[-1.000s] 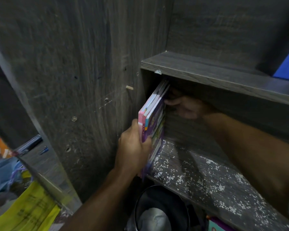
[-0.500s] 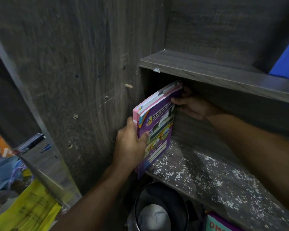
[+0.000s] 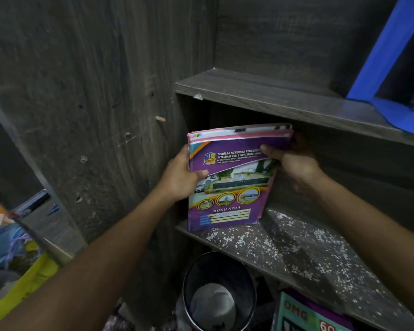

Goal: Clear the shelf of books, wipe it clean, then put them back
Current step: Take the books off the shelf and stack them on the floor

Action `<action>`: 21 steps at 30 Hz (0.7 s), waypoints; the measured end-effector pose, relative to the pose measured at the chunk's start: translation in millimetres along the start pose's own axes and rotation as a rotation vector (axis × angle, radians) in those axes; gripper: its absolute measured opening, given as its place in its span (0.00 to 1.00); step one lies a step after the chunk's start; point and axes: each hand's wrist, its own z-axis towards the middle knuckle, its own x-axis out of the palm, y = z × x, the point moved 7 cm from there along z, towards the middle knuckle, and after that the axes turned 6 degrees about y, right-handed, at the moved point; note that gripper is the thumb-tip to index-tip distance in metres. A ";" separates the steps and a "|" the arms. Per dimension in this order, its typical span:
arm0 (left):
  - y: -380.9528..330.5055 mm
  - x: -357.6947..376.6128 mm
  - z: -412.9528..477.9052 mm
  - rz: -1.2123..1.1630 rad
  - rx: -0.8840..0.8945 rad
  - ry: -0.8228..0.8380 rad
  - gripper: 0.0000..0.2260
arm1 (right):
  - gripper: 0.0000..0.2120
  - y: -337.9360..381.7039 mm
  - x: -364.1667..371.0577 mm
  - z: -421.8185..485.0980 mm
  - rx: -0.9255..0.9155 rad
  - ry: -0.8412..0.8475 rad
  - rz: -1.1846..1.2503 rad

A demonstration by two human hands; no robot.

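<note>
Gripping a stack of books [image 3: 227, 197] by its left edge, the left hand [image 3: 179, 177] lays its thumb on the purple cover, fingers curled behind it. The right hand [image 3: 294, 163] pinches the upper right corner likewise. Between both sets of fingers, the stack's lower edge rests on the speckled shelf [image 3: 296, 249], at its left end, above a bin [image 3: 219, 290].

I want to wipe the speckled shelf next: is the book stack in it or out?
In it: the book stack stands upright, bottom edge at the shelf front lip, left hand and right hand gripping its sides.
</note>
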 end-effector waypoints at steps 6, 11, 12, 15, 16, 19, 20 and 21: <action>5.7 10.0 13.5 -0.045 -0.020 0.058 0.23 | 0.23 -9.4 -16.6 -9.9 -0.021 -0.098 0.002; 11.4 9.8 13.4 -0.069 -0.038 0.012 0.19 | 0.25 -12.5 -14.9 -10.3 -0.028 -0.099 -0.053; 14.0 9.5 12.2 -0.052 -0.042 0.000 0.19 | 0.24 -14.0 -13.7 -11.9 -0.020 -0.082 -0.084; 25.9 10.9 6.5 0.018 -0.042 -0.042 0.18 | 0.22 -24.2 -16.0 -19.0 0.008 -0.056 -0.156; 31.2 12.4 4.1 0.044 -0.045 -0.056 0.18 | 0.21 -29.2 -16.3 -22.4 0.025 -0.043 -0.160; 43.4 22.4 -5.3 0.110 -0.069 -0.075 0.19 | 0.19 -53.6 -16.4 -32.4 0.102 0.020 -0.121; 47.1 26.9 -7.1 0.099 -0.088 -0.073 0.20 | 0.19 -62.6 -15.3 -35.6 0.127 0.044 -0.096; 49.8 31.2 -8.3 0.077 -0.103 -0.070 0.22 | 0.19 -71.0 -13.8 -38.2 0.145 0.069 -0.071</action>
